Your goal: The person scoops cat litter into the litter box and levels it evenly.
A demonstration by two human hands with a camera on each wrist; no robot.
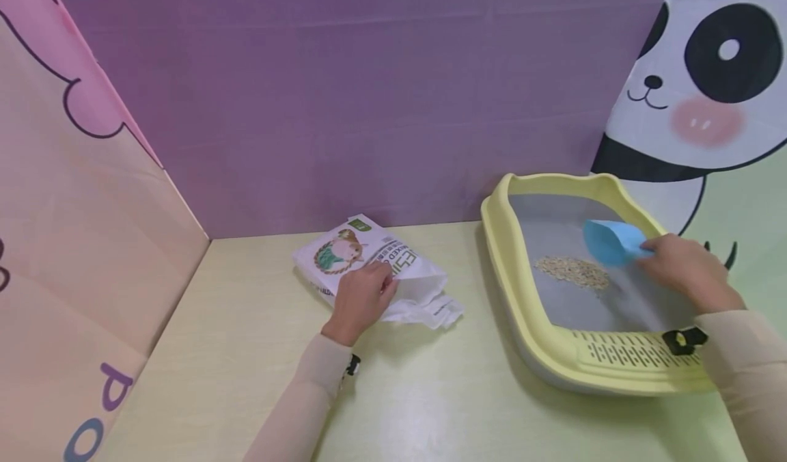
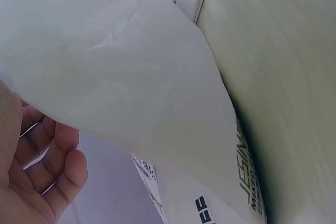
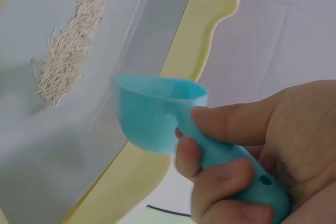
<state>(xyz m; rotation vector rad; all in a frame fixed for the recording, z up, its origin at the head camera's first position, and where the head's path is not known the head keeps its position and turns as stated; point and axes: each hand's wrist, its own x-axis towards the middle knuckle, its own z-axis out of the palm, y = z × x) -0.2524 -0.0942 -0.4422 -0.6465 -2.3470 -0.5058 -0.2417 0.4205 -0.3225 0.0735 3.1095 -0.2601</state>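
My right hand [image 1: 688, 267] grips a blue scoop [image 3: 157, 114] by its handle, with the thumb on top and fingers curled round below. The scoop is held over the litter box [image 1: 513, 270], which has a yellow rim and a grey base. Pale pellet litter [image 1: 573, 272] lies in a small heap on the box floor, left of the scoop. On the table, my left hand [image 1: 363, 294] pinches the top edge of a white printed litter bag [image 1: 418, 267] lying on its side. Its mouth gapes toward the right; the bag's contents are out of sight.
A purple backdrop [image 1: 344, 120] stands behind the pale table [image 1: 246, 352]. Printed panels flank it, with a panda picture [image 1: 707, 86] behind the box on the right. The box's near rim has a slotted grid [image 1: 633, 350].
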